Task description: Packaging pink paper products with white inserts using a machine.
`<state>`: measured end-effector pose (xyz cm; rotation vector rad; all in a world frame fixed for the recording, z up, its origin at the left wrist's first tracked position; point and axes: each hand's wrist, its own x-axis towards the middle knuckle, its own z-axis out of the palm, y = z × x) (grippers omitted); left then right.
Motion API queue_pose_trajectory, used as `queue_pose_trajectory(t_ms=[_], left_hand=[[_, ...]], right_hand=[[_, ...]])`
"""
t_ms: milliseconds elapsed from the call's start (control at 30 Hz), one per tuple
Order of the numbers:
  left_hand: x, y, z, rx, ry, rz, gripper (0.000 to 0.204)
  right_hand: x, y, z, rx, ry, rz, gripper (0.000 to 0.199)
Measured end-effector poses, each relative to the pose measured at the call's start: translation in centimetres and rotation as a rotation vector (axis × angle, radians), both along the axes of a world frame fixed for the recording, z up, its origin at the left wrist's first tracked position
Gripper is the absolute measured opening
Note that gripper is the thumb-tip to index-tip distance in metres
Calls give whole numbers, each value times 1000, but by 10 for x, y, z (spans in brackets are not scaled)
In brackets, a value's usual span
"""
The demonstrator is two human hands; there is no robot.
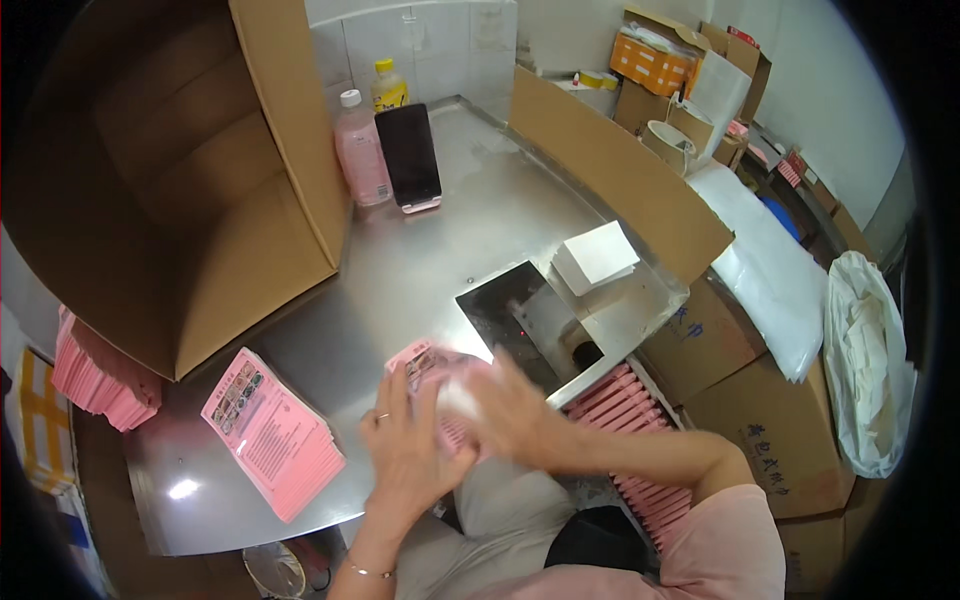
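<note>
At the near edge of the metal table, my left hand point(408, 445) grips a pink printed packet point(408, 355), thumb and fingers around its near end. My right hand point(520, 415) is smeared by motion on the packet's right side, its fingers unclear. A blurred white patch point(460, 402) shows between the hands; I cannot make out what it is. Left of my hands lies a neat slanting stack of similar pink packets point(275, 435). Below my right forearm, a row of pink packets point(625, 400) stands packed in a container beside the table.
A large open carton point(290, 130) stands at the left, with more pink packets point(100, 375) beside it. A phone point(410, 160) on a stand and two bottles point(360, 150) are at the back. A rectangular opening point(525, 320) cuts the tabletop near white cards point(597, 257). Cartons point(770, 430) fill the right.
</note>
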<state>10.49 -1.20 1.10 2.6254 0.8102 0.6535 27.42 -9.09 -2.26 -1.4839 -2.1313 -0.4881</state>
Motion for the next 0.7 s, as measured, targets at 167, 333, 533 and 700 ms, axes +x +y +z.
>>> queue_pose_trajectory(t_ms=[167,333,533,700], left_hand=[[18,-1,-7,93,-145,95,78],[0,0,1,104,144,175,60],[4,1,-4,320,38,228,52],[3,-2,16,233,110,105,49]], right_hand=[[-24,39,23,-96,15,-85,30],[55,5,53,121,54,-463,32],[132,8,34,119,9,-866,13],[142,6,41,115,94,-820,10]])
